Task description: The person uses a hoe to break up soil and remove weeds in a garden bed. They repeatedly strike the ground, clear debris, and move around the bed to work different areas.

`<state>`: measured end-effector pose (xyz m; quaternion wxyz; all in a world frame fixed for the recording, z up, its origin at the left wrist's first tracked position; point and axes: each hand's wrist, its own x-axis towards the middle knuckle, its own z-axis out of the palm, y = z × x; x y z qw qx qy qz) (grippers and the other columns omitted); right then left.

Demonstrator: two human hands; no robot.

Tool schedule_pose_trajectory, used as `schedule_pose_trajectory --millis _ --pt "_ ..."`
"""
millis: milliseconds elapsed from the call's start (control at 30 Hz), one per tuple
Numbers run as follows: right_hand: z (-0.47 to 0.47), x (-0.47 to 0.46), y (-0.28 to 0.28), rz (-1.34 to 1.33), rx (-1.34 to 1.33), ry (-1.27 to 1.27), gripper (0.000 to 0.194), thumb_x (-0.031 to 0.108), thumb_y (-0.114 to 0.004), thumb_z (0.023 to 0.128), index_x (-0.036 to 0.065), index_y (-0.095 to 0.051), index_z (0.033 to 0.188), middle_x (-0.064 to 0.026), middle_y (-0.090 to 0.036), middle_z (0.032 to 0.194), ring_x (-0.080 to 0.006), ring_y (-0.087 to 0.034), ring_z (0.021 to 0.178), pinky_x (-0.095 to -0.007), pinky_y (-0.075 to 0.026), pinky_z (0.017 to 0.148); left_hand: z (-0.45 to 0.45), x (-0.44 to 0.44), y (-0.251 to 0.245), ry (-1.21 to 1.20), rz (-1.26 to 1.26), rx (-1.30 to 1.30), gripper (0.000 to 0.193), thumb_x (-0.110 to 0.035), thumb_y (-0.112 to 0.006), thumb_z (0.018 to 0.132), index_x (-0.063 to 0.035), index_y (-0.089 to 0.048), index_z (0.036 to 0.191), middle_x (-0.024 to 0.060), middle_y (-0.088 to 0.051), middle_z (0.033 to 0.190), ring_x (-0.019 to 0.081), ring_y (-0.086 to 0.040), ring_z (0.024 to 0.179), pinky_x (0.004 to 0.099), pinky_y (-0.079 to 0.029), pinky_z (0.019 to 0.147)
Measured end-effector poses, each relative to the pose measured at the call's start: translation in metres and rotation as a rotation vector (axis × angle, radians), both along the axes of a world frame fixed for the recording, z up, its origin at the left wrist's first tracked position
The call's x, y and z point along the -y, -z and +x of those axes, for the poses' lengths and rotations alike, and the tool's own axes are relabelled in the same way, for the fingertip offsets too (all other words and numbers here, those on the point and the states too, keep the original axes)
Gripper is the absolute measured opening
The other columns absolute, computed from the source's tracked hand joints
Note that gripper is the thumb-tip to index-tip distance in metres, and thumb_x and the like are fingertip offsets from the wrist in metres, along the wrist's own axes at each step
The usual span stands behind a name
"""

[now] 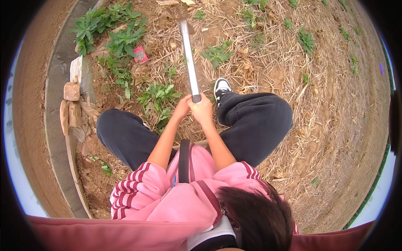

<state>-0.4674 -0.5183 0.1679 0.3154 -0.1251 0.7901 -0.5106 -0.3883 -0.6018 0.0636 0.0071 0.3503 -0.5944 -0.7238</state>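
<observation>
A long-handled garden tool with a silver metal shaft [189,59] stretches away in front of me over dry straw and soil. Its rusty head [180,14], with prongs on one side and what looks like a blade on the other, is slightly blurred at the top of the view. Close to my knees, my right hand [201,109] wraps around the dark end of the handle [196,98]. My left hand [182,108] presses against it from the left, its fingers partly hidden behind the handle and the right hand.
Leafy green weeds [160,94] grow left of the shaft, another weed [217,56] to its right. A pink packet [140,54] lies near the weeds. Bricks and stones [72,91] sit along a concrete edging [56,125] at left. Straw-covered ground [329,125] spreads rightward.
</observation>
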Motion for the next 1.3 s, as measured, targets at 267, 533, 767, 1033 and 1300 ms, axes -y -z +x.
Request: schedule_pose_trajectory --millis 267,533,767,1033,1300 --pt "0.013 -0.041 0.029 0.056 -0.036 0.039 0.022 0.020 -0.063 0.071 -0.001 -0.060 0.078 -0.0091 -0.058 0.057 -0.0159 -0.057 0.046 -0.0298 -0.043 0.045 -0.022 -0.046 -0.116 -0.384 0.121 0.051 0.050 -0.038 -0.043 0.091 -0.0048 -0.038 0.128 0.0124 -0.051 0.119 0.0216 -0.054 0.100 0.0322 -0.044 0.078" --pt "0.047 -0.060 0.013 0.298 -0.123 -0.041 0.043 0.033 -0.059 0.073 0.002 -0.060 0.102 -0.0219 -0.063 0.087 -0.0374 -0.060 0.087 -0.0435 -0.046 0.075 -0.001 -0.062 -0.072 -0.231 0.320 -0.046 0.029 -0.022 -0.053 0.088 -0.0014 -0.045 0.105 0.0105 -0.062 0.082 0.0160 -0.060 0.069 0.0269 -0.048 0.063" --pt "0.025 -0.054 0.005 0.077 -0.073 0.103 0.041 0.021 -0.061 0.073 0.003 -0.056 0.110 -0.0187 -0.063 0.086 -0.0321 -0.062 0.083 -0.0376 -0.047 0.072 -0.040 -0.058 -0.078 -0.234 0.305 -0.266 0.031 -0.019 -0.053 0.089 -0.0020 -0.042 0.113 0.0090 -0.059 0.076 0.0166 -0.060 0.071 0.0283 -0.048 0.062" --pt "-0.039 -0.014 0.011 -0.277 -0.153 0.258 0.038 0.016 -0.061 0.077 0.002 -0.053 0.112 -0.0076 -0.060 0.084 -0.0138 -0.057 0.072 -0.0277 -0.044 0.066 -0.110 -0.022 -0.107 -0.083 0.138 -0.402 0.033 -0.025 -0.047 0.093 -0.0026 -0.040 0.116 0.0056 -0.055 0.071 0.0138 -0.058 0.068 0.0251 -0.047 0.062" --pt "-0.064 -0.020 0.099 0.036 0.185 0.216 0.028 0.029 -0.056 0.081 0.005 -0.055 0.095 -0.0104 -0.057 0.060 -0.0191 -0.057 0.051 -0.0328 -0.043 0.050 -0.136 -0.029 0.005 -0.091 0.044 -0.087 0.035 -0.038 -0.041 0.094 -0.0034 -0.046 0.102 0.0029 -0.050 0.066 0.0113 -0.055 0.057 0.0245 -0.043 0.051"
